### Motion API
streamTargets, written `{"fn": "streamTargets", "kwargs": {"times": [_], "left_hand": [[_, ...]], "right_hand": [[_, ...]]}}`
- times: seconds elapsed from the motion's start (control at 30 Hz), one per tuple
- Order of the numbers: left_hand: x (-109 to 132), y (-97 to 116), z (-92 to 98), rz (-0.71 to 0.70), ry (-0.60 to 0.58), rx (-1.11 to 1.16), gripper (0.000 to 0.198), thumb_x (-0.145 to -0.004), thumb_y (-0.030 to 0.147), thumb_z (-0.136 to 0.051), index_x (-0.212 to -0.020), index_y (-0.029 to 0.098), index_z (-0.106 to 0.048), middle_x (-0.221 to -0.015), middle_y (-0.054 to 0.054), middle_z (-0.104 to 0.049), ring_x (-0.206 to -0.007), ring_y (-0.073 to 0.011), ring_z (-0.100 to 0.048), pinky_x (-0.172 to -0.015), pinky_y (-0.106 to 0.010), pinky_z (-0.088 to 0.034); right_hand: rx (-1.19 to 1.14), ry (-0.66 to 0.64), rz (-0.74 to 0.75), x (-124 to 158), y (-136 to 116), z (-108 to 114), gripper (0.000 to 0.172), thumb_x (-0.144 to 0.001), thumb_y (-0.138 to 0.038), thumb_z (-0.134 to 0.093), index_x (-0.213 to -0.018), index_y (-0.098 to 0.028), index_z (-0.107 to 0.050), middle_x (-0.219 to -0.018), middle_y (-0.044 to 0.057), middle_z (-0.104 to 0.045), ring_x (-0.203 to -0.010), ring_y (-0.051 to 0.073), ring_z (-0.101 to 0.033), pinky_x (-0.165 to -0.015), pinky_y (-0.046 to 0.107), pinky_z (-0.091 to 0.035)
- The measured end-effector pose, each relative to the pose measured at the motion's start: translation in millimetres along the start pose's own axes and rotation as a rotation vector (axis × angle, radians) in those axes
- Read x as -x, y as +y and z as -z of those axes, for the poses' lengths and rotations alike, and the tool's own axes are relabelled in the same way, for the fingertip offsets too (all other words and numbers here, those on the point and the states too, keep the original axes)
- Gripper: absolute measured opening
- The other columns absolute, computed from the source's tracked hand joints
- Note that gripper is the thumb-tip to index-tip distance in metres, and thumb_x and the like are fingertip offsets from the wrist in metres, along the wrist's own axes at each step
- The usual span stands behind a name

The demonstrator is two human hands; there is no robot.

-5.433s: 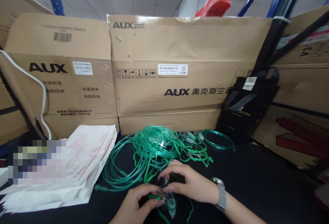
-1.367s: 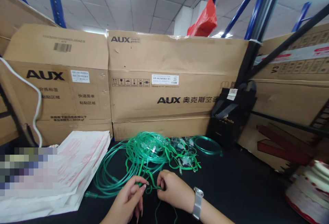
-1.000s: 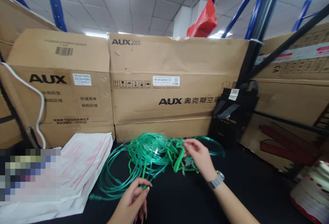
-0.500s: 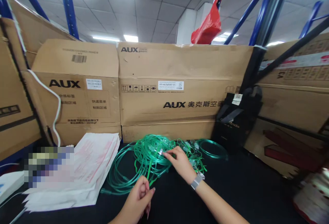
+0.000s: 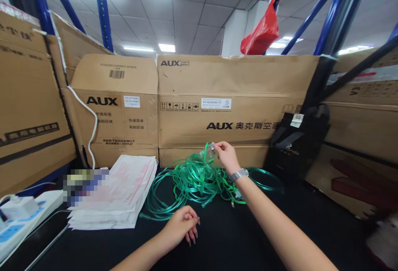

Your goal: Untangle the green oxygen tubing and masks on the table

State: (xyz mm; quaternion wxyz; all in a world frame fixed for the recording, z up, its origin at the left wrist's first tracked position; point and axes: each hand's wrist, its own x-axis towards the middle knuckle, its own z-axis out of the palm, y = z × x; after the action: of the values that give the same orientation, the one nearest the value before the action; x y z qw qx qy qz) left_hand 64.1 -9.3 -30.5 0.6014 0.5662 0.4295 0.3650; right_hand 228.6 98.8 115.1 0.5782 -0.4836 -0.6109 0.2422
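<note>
A tangled heap of clear green tubing (image 5: 199, 179) lies on the black table, with green straps and clear plastic parts mixed in. Above its back edge, my right hand (image 5: 226, 155) pinches the small metal strip of a clear oxygen mask (image 5: 205, 153). The mask is partly lifted and hard to make out against the heap. My left hand (image 5: 183, 224) hovers in front of the tubing, holding nothing, its fingers loosely bent and slightly apart.
Left of the heap lies a stack of white printed bags (image 5: 115, 196), near a power strip (image 5: 27, 217). Cardboard boxes (image 5: 239, 80) form the back wall. A black bag (image 5: 292, 150) leans at the right, and a coil of tubing (image 5: 264, 179) rests before it.
My right hand has risen from the heap, drawing the mask's metal strip and a green strap upward. My left hand has loosened its curled fingers. The camera view has shifted left.
</note>
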Motion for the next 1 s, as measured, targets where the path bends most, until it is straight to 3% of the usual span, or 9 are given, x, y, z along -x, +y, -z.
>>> {"fn": "streamTargets", "kwargs": {"times": [0.17,0.33,0.4,0.5,0.57,0.7,0.83,1.0], "left_hand": [[4.5,-0.5,-0.6,-0.029,-0.012,0.029,0.036,-0.064,0.049,-0.060,-0.072,0.017,-0.049,-0.045,0.006,-0.054,-0.034,-0.0081,-0.050,-0.033,-0.017,-0.032],[4.2,-0.1,-1.3,-0.041,0.000,0.038,0.036,-0.065,0.049,-0.060,-0.076,0.017,-0.048,-0.045,0.006,-0.055,-0.034,-0.0086,-0.050,-0.033,-0.018,-0.033],[4.4,0.2,-1.0,-0.044,0.009,0.038,0.037,-0.065,0.049,-0.060,-0.077,0.017,-0.047,-0.045,0.007,-0.055,-0.034,-0.0086,-0.050,-0.033,-0.018,-0.032],[4.9,0.5,-1.2,-0.046,0.021,0.042,0.038,-0.064,0.051,-0.059,-0.078,0.017,-0.047,-0.045,0.007,-0.055,-0.033,-0.0088,-0.050,-0.032,-0.018,-0.033],[5.1,0.8,-1.6,-0.046,0.028,0.046,0.039,-0.064,0.051,-0.058,-0.079,0.017,-0.047,-0.044,0.007,-0.055,-0.033,-0.0091,-0.050,-0.032,-0.018,-0.033],[5.6,1.9,-2.3,-0.050,0.042,0.048,0.039,-0.063,0.051,-0.059,-0.079,0.017,-0.047,-0.044,0.006,-0.055,-0.033,-0.0088,-0.050,-0.032,-0.017,-0.032],[5.6,2.1,-2.0,-0.053,0.050,0.048,0.040,-0.063,0.052,-0.059,-0.078,0.017,-0.048,-0.045,0.006,-0.056,-0.035,-0.0089,-0.051,-0.031,-0.017,-0.032],[3.2,1.6,-1.7,-0.058,0.070,0.056,0.044,-0.059,0.055,-0.061,-0.077,0.018,-0.048,-0.047,0.006,-0.055,-0.036,-0.0103,-0.053,-0.032,-0.018,-0.035]], "right_hand": [[-0.095,0.099,0.067,-27.4,-40.4,14.5,0.034,-0.070,-0.050,-0.057,-0.064,-0.018,-0.047,-0.052,0.001,-0.063,-0.032,0.009,-0.042,-0.036,0.022,-0.034],[-0.138,0.201,0.124,-39.2,-59.2,16.5,0.028,-0.080,-0.046,-0.044,-0.072,-0.019,-0.045,-0.057,0.000,-0.064,-0.030,0.007,-0.041,-0.034,0.019,-0.033],[-0.128,0.149,0.108,-33.8,-56.6,10.4,0.024,-0.078,-0.041,-0.051,-0.069,-0.019,-0.046,-0.051,-0.002,-0.062,-0.027,0.006,-0.041,-0.031,0.018,-0.031],[-0.106,-0.006,0.063,-23.1,-49.0,0.7,0.028,-0.058,-0.027,-0.073,-0.059,-0.019,-0.047,-0.038,-0.005,-0.055,-0.021,0.007,-0.038,-0.025,0.018,-0.027],[-0.120,-0.051,0.059,-21.3,-47.2,-1.7,0.028,-0.057,-0.023,-0.074,-0.058,-0.019,-0.046,-0.038,-0.006,-0.054,-0.021,0.009,-0.042,-0.023,0.018,-0.028],[-0.222,0.000,0.109,-31.3,-56.0,0.2,0.020,-0.079,-0.031,-0.054,-0.066,-0.021,-0.042,-0.050,-0.003,-0.060,-0.035,0.012,-0.056,-0.033,0.020,-0.044],[-0.319,-0.042,0.162,-38.9,-77.3,3.3,0.022,-0.078,-0.029,-0.057,-0.068,-0.021,-0.039,-0.055,-0.001,-0.062,-0.045,0.015,-0.063,-0.045,0.027,-0.053],[-0.511,0.069,0.336,-35.5,-108.4,10.1,0.019,-0.087,-0.032,-0.042,-0.074,-0.023,-0.032,-0.075,-0.002,-0.064,-0.066,0.010,-0.067,-0.066,0.024,-0.055]]}}
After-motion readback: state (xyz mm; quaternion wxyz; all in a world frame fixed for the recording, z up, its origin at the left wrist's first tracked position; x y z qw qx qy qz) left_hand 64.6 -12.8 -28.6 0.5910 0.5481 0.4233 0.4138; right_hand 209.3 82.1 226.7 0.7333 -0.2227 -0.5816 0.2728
